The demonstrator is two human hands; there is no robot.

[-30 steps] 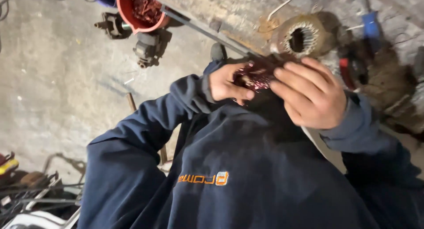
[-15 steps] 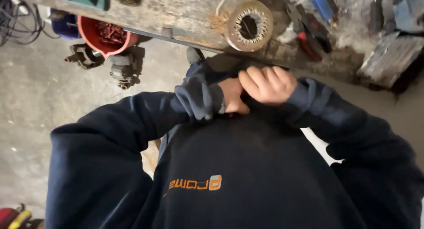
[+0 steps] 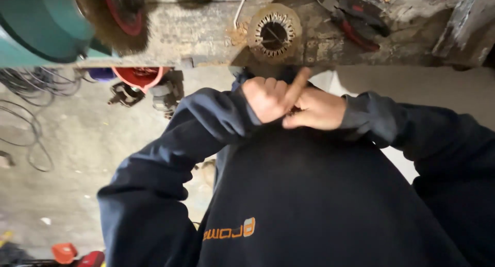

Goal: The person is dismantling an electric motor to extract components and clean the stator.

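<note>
From the head view I see both hands pressed together against the dark sweatshirt (image 3: 319, 195), just below the counter (image 3: 206, 30) edge. The left hand (image 3: 265, 98) is curled into a fist, its grip closed. The right hand (image 3: 314, 108) touches it, one finger raised, the others folded. A sliver of reddish wire (image 3: 295, 110) shows between them; which grip pinches it I cannot tell. On the counter above sit a stator (image 3: 274, 32) and red-handled pliers (image 3: 350, 22). A red bucket (image 3: 138, 76) stands on the floor.
</note>
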